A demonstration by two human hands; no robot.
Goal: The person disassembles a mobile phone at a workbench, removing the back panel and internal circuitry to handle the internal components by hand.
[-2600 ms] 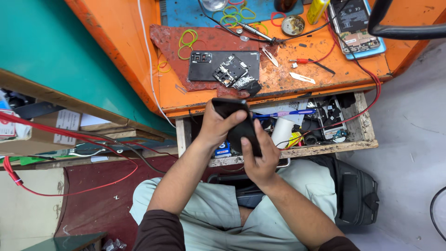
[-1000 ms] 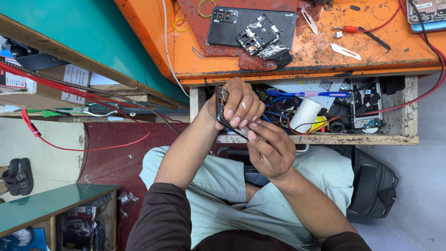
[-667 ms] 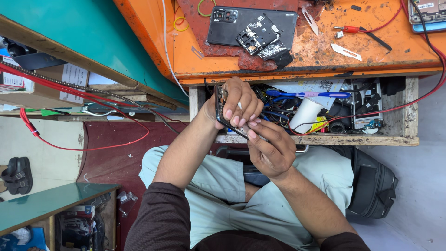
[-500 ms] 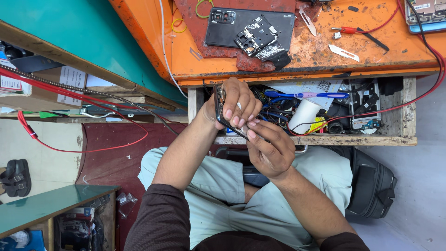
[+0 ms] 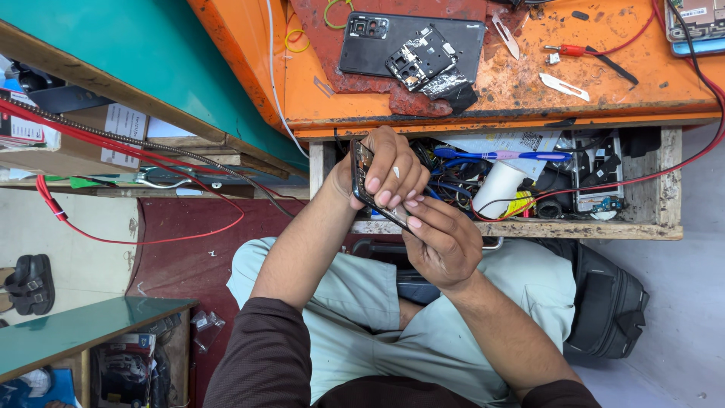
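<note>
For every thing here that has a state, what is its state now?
Phone: held edge-on, gripped by left hand and right hand.
Drawer: pulled open, full of clutter.
Black phone back: lying flat on bench, loose parts on it.
Red-handled screwdriver: lying unused.

sleeves: dark brown, pushed up to elbows | forearms: bare | trousers: pale grey-green | hands: bare

Premises: a small phone-repair workshop. Evidence: a worn orange wooden workbench (image 5: pixel 604 94) carrying a dismantled black phone back cover (image 5: pixel 377 45), with an open wooden drawer (image 5: pixel 668 181) at its front edge crammed with cables and parts.
</note>
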